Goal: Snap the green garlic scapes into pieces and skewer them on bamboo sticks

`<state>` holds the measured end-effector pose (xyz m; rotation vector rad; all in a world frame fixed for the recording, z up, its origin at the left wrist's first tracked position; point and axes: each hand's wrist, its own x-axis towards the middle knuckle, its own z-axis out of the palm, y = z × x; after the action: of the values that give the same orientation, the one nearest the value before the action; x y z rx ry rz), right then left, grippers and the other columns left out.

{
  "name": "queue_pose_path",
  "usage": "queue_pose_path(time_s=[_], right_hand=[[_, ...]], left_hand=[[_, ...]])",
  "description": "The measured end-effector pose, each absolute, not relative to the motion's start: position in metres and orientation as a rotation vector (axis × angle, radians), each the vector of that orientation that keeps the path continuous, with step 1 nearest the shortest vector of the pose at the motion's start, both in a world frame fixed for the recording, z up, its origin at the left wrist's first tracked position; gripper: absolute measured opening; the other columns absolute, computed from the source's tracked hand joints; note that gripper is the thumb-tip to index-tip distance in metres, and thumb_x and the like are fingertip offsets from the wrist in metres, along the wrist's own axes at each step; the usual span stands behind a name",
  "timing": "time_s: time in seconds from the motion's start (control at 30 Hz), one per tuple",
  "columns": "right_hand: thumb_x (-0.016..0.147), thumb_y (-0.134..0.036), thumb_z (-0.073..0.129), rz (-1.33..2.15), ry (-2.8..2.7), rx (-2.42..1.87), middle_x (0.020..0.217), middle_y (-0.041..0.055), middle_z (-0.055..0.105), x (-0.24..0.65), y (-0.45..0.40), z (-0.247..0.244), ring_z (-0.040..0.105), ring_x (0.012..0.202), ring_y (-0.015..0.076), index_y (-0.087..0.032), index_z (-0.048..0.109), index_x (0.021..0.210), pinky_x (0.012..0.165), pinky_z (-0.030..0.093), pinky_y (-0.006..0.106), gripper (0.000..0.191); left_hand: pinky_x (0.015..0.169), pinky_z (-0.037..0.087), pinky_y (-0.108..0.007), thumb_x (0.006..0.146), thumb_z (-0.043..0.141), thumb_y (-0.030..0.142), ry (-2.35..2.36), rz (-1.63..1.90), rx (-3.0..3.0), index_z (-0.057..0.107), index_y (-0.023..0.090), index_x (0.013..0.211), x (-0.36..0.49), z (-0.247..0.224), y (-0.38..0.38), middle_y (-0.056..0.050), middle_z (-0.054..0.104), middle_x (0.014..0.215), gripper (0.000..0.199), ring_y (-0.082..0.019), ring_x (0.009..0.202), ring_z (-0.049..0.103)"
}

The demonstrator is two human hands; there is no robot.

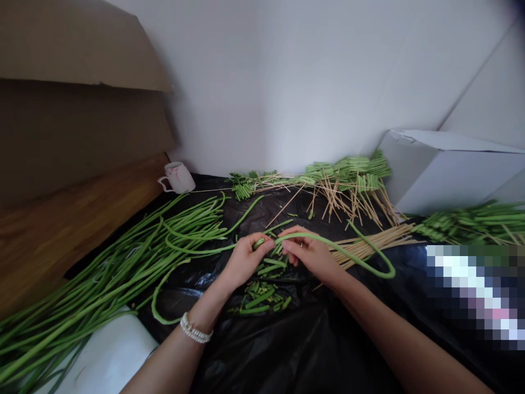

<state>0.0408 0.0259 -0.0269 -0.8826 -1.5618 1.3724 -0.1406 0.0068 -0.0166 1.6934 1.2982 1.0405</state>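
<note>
A long green stem [348, 254] curves out to the right from between my hands. My right hand [305, 250] pinches it near its end. My left hand [249, 257], with a pearl bracelet on the wrist, is closed round short green pieces [258, 243], its fingertips close to my right hand's. Cut green pieces [262, 294] lie below my hands on black plastic sheeting [262, 350]. A large bundle of long green stems [118, 273] spreads over the left side. Thin wooden sticks [369, 244] lie behind my right hand.
Skewered green pieces [348, 168] are piled along the wall. A white mug [179, 177] stands at the back left, near a cardboard box [82, 120]. At right are a white box [447, 169] and more green pieces [471, 220]. A white object [112, 350] sits at lower left.
</note>
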Motion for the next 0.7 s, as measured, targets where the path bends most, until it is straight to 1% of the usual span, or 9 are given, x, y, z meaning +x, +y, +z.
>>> queue_pose_path(time_s=[0.1,0.2,0.3,0.4,0.47,0.53,0.6,0.7], right_hand=[[0.079,-0.042,0.067,1.378,-1.523,-0.872,0.065,-0.0024,0.06,0.043,0.028,-0.024,0.052,0.048,0.0094,-0.018,0.062,0.084,0.045,0.043,0.023,0.025],[0.077,-0.042,0.069,1.373,-1.517,-0.883,0.062,-0.0027,0.058,0.041,0.028,-0.025,0.05,0.047,0.009,-0.018,0.063,0.082,0.043,0.042,0.022,0.025],[0.078,-0.04,0.068,1.367,-1.554,-0.886,0.063,-0.0021,0.058,0.04,0.027,-0.026,0.049,0.047,0.0089,-0.018,0.063,0.08,0.044,0.041,0.022,0.023],[0.081,-0.041,0.065,1.347,-1.596,-0.874,0.069,-0.0004,0.06,0.039,0.026,-0.026,0.049,0.05,0.0086,-0.018,0.063,0.078,0.045,0.041,0.022,0.024],[0.082,-0.041,0.063,1.339,-1.62,-0.886,0.07,-0.0011,0.059,0.039,0.026,-0.027,0.049,0.051,0.0086,-0.018,0.063,0.081,0.045,0.041,0.022,0.023],[0.083,-0.04,0.063,1.339,-1.667,-0.907,0.067,-0.0029,0.057,0.04,0.025,-0.028,0.05,0.051,0.009,-0.019,0.061,0.085,0.046,0.041,0.021,0.021],[0.084,-0.038,0.063,1.32,-1.707,-0.932,0.063,-0.0047,0.054,0.039,0.024,-0.031,0.05,0.05,0.009,-0.02,0.058,0.085,0.046,0.041,0.021,0.019],[0.084,-0.036,0.064,1.289,-1.712,-0.93,0.064,-0.0058,0.053,0.037,0.022,-0.034,0.05,0.049,0.0086,-0.022,0.054,0.084,0.046,0.041,0.021,0.017]], left_hand=[[0.061,0.037,-0.022,0.081,0.063,0.048,1.118,0.969,1.409,0.061,0.014,0.075,-0.138,-0.016,0.005,0.001,0.057,0.069,0.034,-0.011,0.062,0.047],[0.054,0.031,-0.02,0.081,0.061,0.051,1.071,0.939,1.281,0.06,0.015,0.077,-0.134,-0.016,0.003,0.002,0.054,0.068,0.036,-0.009,0.057,0.041],[0.052,0.026,-0.021,0.085,0.057,0.049,1.089,0.906,1.394,0.061,0.015,0.079,-0.133,-0.016,0.003,0.003,0.05,0.065,0.035,-0.009,0.056,0.037],[0.054,0.027,-0.022,0.087,0.054,0.046,1.101,0.875,1.551,0.062,0.014,0.08,-0.134,-0.017,0.004,0.004,0.044,0.062,0.033,-0.01,0.057,0.035],[0.055,0.028,-0.023,0.09,0.049,0.043,1.113,0.854,1.639,0.06,0.015,0.081,-0.134,-0.019,0.004,0.004,0.044,0.063,0.032,-0.01,0.058,0.036],[0.058,0.031,-0.023,0.092,0.045,0.039,1.153,0.833,1.769,0.059,0.015,0.08,-0.133,-0.021,0.003,0.003,0.048,0.065,0.03,-0.011,0.061,0.04],[0.061,0.032,-0.024,0.092,0.042,0.032,1.223,0.798,1.928,0.058,0.016,0.079,-0.132,-0.023,0.001,0.002,0.053,0.069,0.026,-0.013,0.064,0.045],[0.063,0.033,-0.026,0.091,0.04,0.024,1.343,0.761,2.115,0.056,0.018,0.08,-0.13,-0.024,-0.003,0.001,0.057,0.072,0.02,-0.015,0.068,0.05]])
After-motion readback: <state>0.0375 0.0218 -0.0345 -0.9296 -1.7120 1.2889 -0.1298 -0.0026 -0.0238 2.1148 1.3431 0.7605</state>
